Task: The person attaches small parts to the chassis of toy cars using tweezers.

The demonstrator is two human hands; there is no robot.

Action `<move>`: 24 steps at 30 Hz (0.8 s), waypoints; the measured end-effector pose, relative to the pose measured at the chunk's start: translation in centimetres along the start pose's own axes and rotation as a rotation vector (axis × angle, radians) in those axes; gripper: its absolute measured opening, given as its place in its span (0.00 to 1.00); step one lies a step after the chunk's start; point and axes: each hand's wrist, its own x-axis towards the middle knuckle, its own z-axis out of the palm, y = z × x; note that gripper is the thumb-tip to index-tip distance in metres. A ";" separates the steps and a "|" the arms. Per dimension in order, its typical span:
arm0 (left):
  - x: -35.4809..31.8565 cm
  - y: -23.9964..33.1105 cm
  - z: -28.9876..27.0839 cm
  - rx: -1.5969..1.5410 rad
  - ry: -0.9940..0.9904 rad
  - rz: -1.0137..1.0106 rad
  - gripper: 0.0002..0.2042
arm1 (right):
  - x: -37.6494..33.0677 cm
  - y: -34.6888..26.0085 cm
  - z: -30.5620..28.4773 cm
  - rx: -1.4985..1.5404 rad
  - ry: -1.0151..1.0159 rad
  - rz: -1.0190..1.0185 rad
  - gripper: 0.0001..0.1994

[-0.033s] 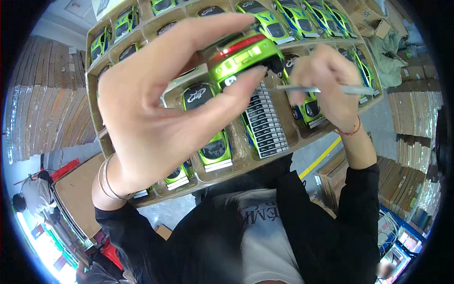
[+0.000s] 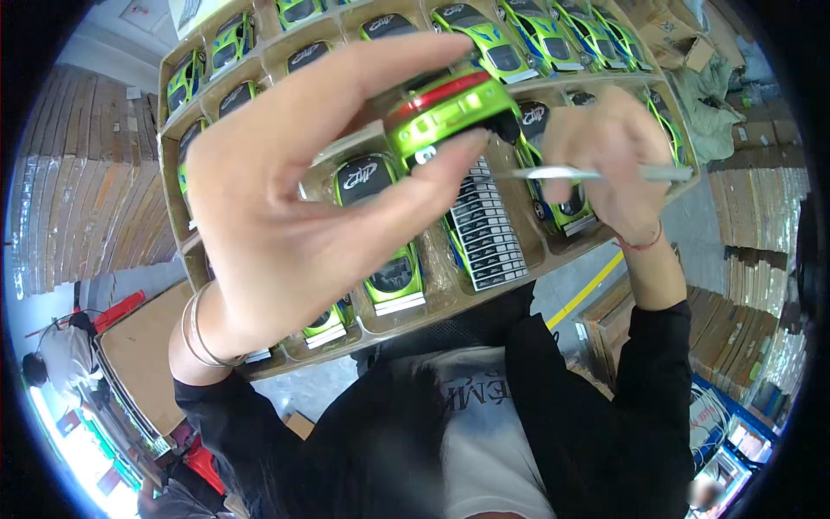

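Between its thumb and fingers, my left hand [image 2: 268, 199] holds up a green toy car [image 2: 450, 117]. A red strip runs across the car's end facing me, above a small white mark near my thumb. My right hand [image 2: 609, 160] is closed round a slim, pointed silver tool [image 2: 571, 174]; blur hides its exact kind. The tool's thin tip points left, close below the held car. Under it, a sheet of black-and-white stickers [image 2: 488, 233] lies over a tray compartment, partly covering another toy car. A green toy car [image 2: 393, 272] sits in the compartment left of the sheet.
The divided brown tray [image 2: 450, 320] holds several more green-and-blue toy cars [image 2: 540, 35]. Stacks of flattened cardboard [image 2: 95, 182] stand at left, with more cardboard piles [image 2: 761, 208] at right. An open carton [image 2: 679, 39] lies at the far right. Another person [image 2: 65, 355] is at the left.
My left hand and the held toy car have shifted slightly to the right, with the car tilted a little differently. The silver tool has moved slightly down and right with my right hand.
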 end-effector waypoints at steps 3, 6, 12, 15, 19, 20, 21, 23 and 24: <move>0.0 1.0 0.1 0.015 -0.007 -0.051 0.23 | 1.2 -2.0 0.3 -0.064 -0.032 -0.140 0.12; 0.0 1.6 0.4 0.046 -0.024 -0.092 0.21 | 2.0 -2.9 1.0 -0.088 -0.028 -0.236 0.13; 0.1 1.7 0.3 0.140 -0.003 0.061 0.22 | 2.0 -3.4 1.3 -0.156 -0.026 -0.120 0.13; 0.1 1.8 0.5 0.150 0.027 0.065 0.21 | 2.0 -3.5 1.5 -0.162 -0.011 -0.110 0.14; 0.1 1.6 0.5 0.160 0.027 0.096 0.21 | 1.9 -3.6 1.6 -0.179 0.004 -0.110 0.15; 0.1 1.7 0.5 0.157 0.028 0.093 0.22 | 1.9 -3.6 1.5 -0.185 -0.001 -0.107 0.15; 0.1 1.7 0.6 0.155 0.029 0.090 0.22 | 1.9 -3.5 1.5 -0.185 -0.001 -0.107 0.15; 0.0 1.6 0.7 0.153 0.035 0.087 0.22 | 1.9 -3.4 1.4 -0.161 -0.004 -0.121 0.15; 0.0 1.6 0.7 0.150 0.041 0.086 0.22 | 1.9 -3.3 1.4 -0.162 -0.005 -0.122 0.15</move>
